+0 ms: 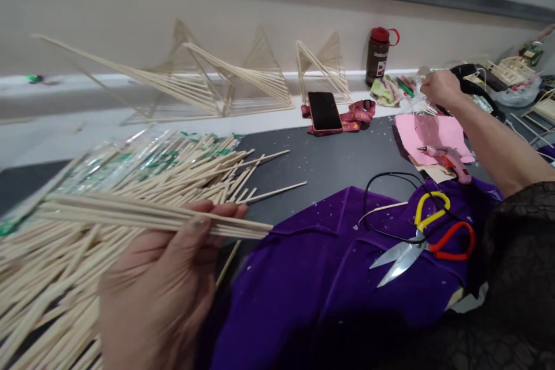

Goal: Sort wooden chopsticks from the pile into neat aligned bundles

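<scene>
A bundle of thin wooden sticks (143, 214) is gripped between the thumb and fingers of my left hand (169, 277), at the lower left. Under and behind it spreads a large pile of loose sticks (47, 295). My right hand (440, 88) reaches to the back right, its fingers closed at a clear plastic bag (418, 101); what they hold is too small to make out. Below that arm lie pink sheets (429, 133) with a pink glue gun (455, 165) on them. Scissors (418, 245) with one yellow and one red handle rest half open on purple cloth (312, 277).
Stick frames (260, 81) stand along the wall. A phone (324, 111) lies on a red lanyard (359, 115), near a dark bottle (377, 58) with a red lid. A black cord (368, 185) loops by the scissors. Wrapped sticks (143, 153) lie behind the pile.
</scene>
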A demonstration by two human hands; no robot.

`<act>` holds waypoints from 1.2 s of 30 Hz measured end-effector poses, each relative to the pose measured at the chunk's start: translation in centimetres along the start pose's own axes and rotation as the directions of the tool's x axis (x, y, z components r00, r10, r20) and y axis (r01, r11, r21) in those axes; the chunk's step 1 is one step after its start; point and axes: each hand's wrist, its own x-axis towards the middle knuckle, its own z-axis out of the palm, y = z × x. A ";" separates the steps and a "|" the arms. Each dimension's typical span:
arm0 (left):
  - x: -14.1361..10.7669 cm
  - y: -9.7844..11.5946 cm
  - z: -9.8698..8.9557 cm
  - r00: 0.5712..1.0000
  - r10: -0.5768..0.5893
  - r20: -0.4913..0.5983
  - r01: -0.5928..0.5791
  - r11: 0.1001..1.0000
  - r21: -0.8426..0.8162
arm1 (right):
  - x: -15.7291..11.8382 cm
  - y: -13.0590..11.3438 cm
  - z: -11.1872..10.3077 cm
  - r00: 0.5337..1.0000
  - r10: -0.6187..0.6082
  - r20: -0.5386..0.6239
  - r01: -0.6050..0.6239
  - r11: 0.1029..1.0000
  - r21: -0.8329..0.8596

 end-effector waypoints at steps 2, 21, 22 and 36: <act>0.0 -0.1 0.1 0.999 -0.033 0.007 0.033 0.999 -0.003 | -0.5 -2.0 -0.5 0.997 0.055 -0.051 -0.054 0.999 0.004; -1.0 -2.8 -0.8 0.960 0.001 0.282 0.070 0.968 -0.243 | -15.6 -24.5 5.9 0.463 -0.812 0.356 0.283 0.516 0.808; -0.9 -2.7 -0.8 0.959 -0.009 0.283 0.085 0.962 -0.258 | -15.6 -24.4 5.7 0.478 -0.812 0.335 0.317 0.515 0.797; -3.2 -1.9 -0.8 0.867 -0.081 0.492 0.269 0.906 -0.326 | -10.6 -28.1 7.1 0.452 -0.881 0.138 0.820 0.472 0.324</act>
